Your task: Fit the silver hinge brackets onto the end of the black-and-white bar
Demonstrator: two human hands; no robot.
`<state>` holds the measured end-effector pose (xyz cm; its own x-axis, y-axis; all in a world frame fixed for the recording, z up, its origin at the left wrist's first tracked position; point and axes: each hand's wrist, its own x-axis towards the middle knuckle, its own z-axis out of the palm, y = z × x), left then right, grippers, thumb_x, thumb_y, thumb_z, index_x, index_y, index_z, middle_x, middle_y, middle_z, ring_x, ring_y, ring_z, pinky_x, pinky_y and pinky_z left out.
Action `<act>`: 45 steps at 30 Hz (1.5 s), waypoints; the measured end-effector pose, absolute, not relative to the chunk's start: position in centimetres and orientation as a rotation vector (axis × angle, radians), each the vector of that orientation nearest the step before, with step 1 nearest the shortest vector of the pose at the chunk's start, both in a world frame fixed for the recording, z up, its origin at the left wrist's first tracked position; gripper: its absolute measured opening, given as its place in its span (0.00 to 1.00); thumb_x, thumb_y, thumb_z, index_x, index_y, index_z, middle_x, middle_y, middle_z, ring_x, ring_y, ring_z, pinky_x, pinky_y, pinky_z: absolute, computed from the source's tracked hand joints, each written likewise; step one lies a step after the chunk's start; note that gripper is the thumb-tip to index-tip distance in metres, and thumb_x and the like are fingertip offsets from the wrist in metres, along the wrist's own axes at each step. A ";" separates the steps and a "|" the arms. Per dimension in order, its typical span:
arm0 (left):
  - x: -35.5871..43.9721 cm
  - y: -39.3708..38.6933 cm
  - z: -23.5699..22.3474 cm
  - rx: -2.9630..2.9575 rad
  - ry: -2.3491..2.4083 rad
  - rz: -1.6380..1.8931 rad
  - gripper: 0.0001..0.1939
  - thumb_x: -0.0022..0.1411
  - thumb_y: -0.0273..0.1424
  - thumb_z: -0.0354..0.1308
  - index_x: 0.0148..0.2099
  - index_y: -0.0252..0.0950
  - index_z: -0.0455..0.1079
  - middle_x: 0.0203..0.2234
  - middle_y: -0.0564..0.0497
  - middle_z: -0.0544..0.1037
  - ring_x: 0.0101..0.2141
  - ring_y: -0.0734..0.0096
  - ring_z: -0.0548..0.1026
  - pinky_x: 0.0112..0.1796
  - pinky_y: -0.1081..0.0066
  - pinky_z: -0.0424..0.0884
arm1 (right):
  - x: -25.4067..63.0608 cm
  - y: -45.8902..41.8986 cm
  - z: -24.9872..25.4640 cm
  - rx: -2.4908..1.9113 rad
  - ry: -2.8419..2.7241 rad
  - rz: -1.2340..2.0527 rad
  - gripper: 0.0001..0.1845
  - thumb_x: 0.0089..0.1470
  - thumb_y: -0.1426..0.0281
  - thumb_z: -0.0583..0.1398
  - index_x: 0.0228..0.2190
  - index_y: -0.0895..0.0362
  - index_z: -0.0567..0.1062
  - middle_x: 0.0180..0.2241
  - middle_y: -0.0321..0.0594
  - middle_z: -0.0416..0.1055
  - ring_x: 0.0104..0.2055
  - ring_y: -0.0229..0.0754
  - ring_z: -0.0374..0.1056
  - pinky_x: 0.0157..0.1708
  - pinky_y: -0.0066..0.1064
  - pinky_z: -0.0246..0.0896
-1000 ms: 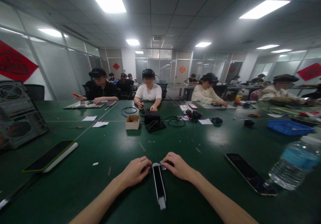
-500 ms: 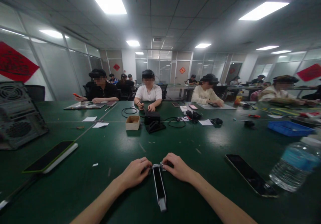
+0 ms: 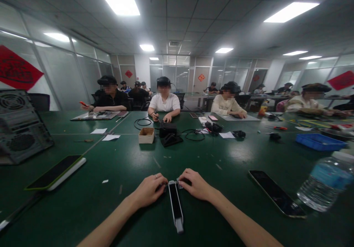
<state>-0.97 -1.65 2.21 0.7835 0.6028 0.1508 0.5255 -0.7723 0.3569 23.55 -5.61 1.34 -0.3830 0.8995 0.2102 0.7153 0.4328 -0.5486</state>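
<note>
Two hands: left hand (image 3: 149, 191) and right hand (image 3: 195, 184), fingers (image 3: 184, 178) closed on far end of slim black-and-white bar (image 3: 175, 202), lying on green tabletop (image 3: 83, 210).

Fluorescent ceiling panels (image 3: 119, 1) are shining over the green workbench (image 3: 116, 158) stretching ahead of the left hand (image 3: 149, 189) and right hand (image 3: 195, 185), while glass partition walls (image 3: 65, 77) are running off past the left hand, a red banner (image 3: 19, 68) hanging on them.

Head-worn wide-angle camera faces forward, down over green workbench (image 3: 215, 154); left hand (image 3: 149, 191), right hand (image 3: 195, 185) close at 6 o'clock; co-worker (image 3: 164, 103) far at 12 o'clock.
</note>
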 end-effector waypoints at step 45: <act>-1.0 -1.6 2.0 2.703 0.880 0.364 0.11 0.66 0.28 0.47 0.47 0.39 0.67 0.40 0.50 0.72 0.37 0.70 0.71 0.38 0.73 0.66 | 27.1 -4.1 1.1 -1.613 -2.230 0.396 0.12 0.59 0.68 0.54 0.40 0.57 0.75 0.41 0.43 0.68 0.42 0.43 0.66 0.44 0.34 0.62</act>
